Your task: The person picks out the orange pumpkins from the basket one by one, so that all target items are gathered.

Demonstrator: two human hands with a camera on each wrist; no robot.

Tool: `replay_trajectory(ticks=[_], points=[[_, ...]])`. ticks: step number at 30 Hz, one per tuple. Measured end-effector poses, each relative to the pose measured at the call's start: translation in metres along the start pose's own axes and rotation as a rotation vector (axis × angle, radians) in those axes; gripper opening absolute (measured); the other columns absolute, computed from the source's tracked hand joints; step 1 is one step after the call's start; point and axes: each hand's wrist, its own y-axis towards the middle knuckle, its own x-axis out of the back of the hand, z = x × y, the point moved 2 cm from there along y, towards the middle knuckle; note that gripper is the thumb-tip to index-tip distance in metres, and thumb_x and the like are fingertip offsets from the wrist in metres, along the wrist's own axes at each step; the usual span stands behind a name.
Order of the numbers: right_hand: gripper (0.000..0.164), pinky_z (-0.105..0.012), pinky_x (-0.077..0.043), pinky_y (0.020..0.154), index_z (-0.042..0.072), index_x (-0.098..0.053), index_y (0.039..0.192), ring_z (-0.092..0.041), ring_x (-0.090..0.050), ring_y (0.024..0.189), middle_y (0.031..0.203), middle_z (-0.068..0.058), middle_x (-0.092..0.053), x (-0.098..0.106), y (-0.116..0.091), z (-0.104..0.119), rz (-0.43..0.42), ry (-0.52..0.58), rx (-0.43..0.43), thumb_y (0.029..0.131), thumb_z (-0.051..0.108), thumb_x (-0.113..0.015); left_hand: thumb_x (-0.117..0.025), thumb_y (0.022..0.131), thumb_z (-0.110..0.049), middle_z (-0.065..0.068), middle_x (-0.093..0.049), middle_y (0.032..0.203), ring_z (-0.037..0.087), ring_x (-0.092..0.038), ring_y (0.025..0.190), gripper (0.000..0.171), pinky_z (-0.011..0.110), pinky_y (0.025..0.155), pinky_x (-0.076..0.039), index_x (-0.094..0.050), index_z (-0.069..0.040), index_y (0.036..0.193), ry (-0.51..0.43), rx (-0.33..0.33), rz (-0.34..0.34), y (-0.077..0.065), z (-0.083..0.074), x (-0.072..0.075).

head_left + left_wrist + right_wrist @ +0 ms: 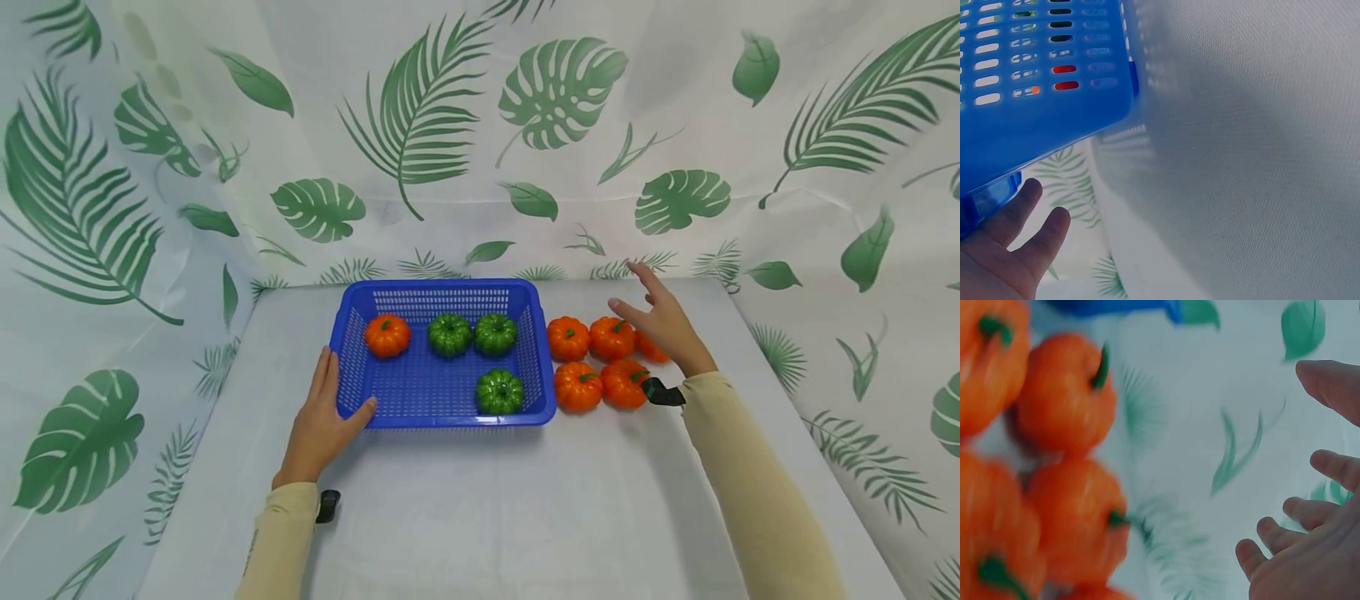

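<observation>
A blue plastic basket point(442, 421) with slotted walls stands on the table. One orange pumpkin point(387, 336) lies inside at the left, with three green pumpkins point(496, 335) in the middle and on the right. My left hand point(322, 421) is at the basket's front left corner, its straight fingers along the left side and the thumb at the front rim. Several orange pumpkins point(577, 387) are grouped beside the basket's right wall. Over the group's right end my right hand point(666, 327) hovers, fingers spread and nothing in them; it partly hides one orange pumpkin point(651, 348).
A white cloth covers the table point(465, 517). Behind and at both sides hangs a white curtain point(450, 108) printed with green leaves. Each wrist wears a small black device point(663, 392) below the hand.
</observation>
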Motion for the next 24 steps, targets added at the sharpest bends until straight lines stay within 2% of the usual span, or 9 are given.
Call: replay_trajectory(ticks=[5,8,12,17,24], points=[[0.092,-0.075,-0.025,0.118,0.024,-0.011,0.175,-0.054,-0.021,0.157,0.18,-0.011,-0.005,-0.021,0.006,0.032,0.035,0.09,0.055,0.105,0.039,-0.069,-0.066,0.1,-0.054,0.005,0.007,0.18,0.048,-0.021,0.159,0.107,0.068,0.121,-0.028,-0.002,-0.008,0.173,-0.005,-0.014,-0.003,0.0,0.003,-0.001],[0.093,-0.075,-0.026,0.118,0.027,-0.011,0.175,-0.049,-0.023,0.158,0.18,-0.007,-0.009,-0.034,0.007,0.049,0.055,0.132,0.094,0.104,0.038,-0.071,-0.066,0.1,-0.054,0.004,0.007,0.18,0.047,-0.021,0.159,0.107,0.067,0.121,-0.028,-0.002,-0.008,0.173,-0.004,-0.025,-0.004,0.001,0.003,-0.001],[0.091,-0.071,-0.028,0.12,0.026,-0.016,0.174,-0.043,-0.027,0.159,0.179,-0.004,-0.012,-0.052,0.009,0.069,0.081,0.123,0.167,0.103,0.036,-0.072,-0.066,0.101,-0.054,0.006,0.006,0.18,0.046,-0.02,0.159,0.107,0.067,0.121,-0.028,-0.002,-0.007,0.172,-0.002,-0.034,-0.004,0.002,0.005,-0.001],[0.089,-0.069,-0.03,0.12,0.029,-0.019,0.174,-0.042,-0.029,0.158,0.18,-0.003,-0.007,-0.073,0.012,0.09,0.123,0.133,0.215,0.103,0.038,-0.072,-0.066,0.101,-0.053,0.007,0.005,0.18,0.047,-0.021,0.159,0.107,0.067,0.121,-0.028,-0.003,-0.006,0.172,-0.002,-0.033,-0.006,0.002,0.005,-0.001],[0.088,-0.063,-0.031,0.123,0.025,-0.02,0.174,-0.038,-0.033,0.157,0.18,-0.003,-0.002,-0.101,0.015,0.11,0.184,0.184,0.289,0.104,0.034,-0.071,-0.066,0.101,-0.055,0.006,0.005,0.18,0.047,-0.021,0.159,0.106,0.067,0.121,-0.028,-0.003,-0.007,0.172,-0.007,-0.03,-0.007,0.001,0.003,0.0]])
